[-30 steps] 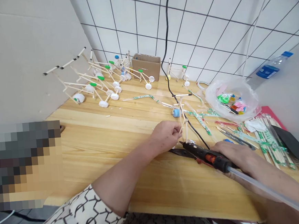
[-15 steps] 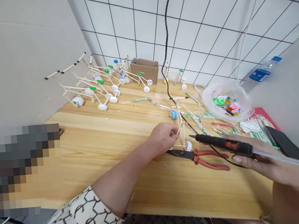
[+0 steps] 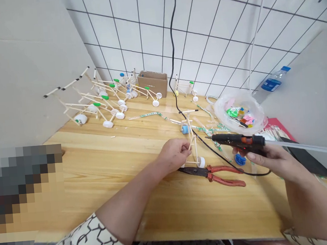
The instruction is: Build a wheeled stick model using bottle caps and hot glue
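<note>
My left hand pinches a stick of a small wooden-stick tricycle model, which stands on the table with white wheels, a blue wheel and a black-tipped handlebar. In my right hand is a black hot glue gun, a clear glue stick jutting out of its back. Its nozzle points left, a short way right of the model and apart from it. Pliers with red handles lie just in front of the model. Below the glue gun sits a blue cap.
Several similar stick models stand at the back left, near a cardboard box. A plastic-lined bowl of scraps and a water bottle are at the right. A black cable crosses the table behind the model.
The glue gun has tilted closer to level, and the blue cap beneath it has come into view. My left hand keeps its pinch on the model. The whole view has shifted slightly.
</note>
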Demonstrator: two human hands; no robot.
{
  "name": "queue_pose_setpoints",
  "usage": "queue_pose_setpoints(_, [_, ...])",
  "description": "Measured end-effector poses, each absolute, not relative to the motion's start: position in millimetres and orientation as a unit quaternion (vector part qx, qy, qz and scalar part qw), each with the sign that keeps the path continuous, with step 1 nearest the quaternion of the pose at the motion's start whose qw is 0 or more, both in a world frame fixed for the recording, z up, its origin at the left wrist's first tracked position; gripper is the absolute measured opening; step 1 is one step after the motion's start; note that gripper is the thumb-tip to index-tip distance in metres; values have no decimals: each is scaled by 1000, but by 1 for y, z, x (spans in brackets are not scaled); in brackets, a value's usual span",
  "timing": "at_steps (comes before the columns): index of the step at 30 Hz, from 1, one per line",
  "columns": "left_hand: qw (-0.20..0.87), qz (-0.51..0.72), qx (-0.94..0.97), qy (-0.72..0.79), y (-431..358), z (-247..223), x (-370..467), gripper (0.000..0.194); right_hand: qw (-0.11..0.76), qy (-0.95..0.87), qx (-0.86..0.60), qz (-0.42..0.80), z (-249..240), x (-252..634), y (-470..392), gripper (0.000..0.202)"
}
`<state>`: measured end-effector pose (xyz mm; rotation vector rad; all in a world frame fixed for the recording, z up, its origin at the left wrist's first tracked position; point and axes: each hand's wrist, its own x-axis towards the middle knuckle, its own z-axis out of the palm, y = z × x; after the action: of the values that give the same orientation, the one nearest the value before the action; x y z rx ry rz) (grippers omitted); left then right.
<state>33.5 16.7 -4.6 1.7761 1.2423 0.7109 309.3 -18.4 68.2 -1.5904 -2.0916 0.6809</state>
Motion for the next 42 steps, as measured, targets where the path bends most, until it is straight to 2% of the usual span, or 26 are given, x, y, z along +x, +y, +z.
queue_pose_setpoints(2, [424,284,705,493,16,-4,34,13,213,-732,-559,327,66,313,-8,33])
queue_pose_setpoints(4, [429,283,705,489,16,-4,34,13,249,-711,-545,366,64,312,4,37])
queue_pose_setpoints(9, [430,282,705,488,17,-2,34,14,323,-685,-550,353,58,294,34,44])
queue_pose_setpoints(13, [428,277,707,489,17,-1,34,14,402,-623,-573,350,46,279,67,35])
queue_pose_setpoints(15, [430,276,707,489,16,-1,34,15,437,-585,-585,352,39,274,86,39])
queue_pose_setpoints(19, [435,271,703,493,16,1,34,13,449,-562,-600,349,25,262,121,43])
queue_pose_setpoints(24, [435,271,708,486,17,0,34,12,442,-548,-624,340,15,244,144,39])
queue_pose_setpoints(32, [433,271,711,483,15,4,32,11,425,-557,-663,264,21,251,170,33])
queue_pose_setpoints(42, [434,276,714,475,12,6,33,13,503,-551,-653,128,51,279,219,24])
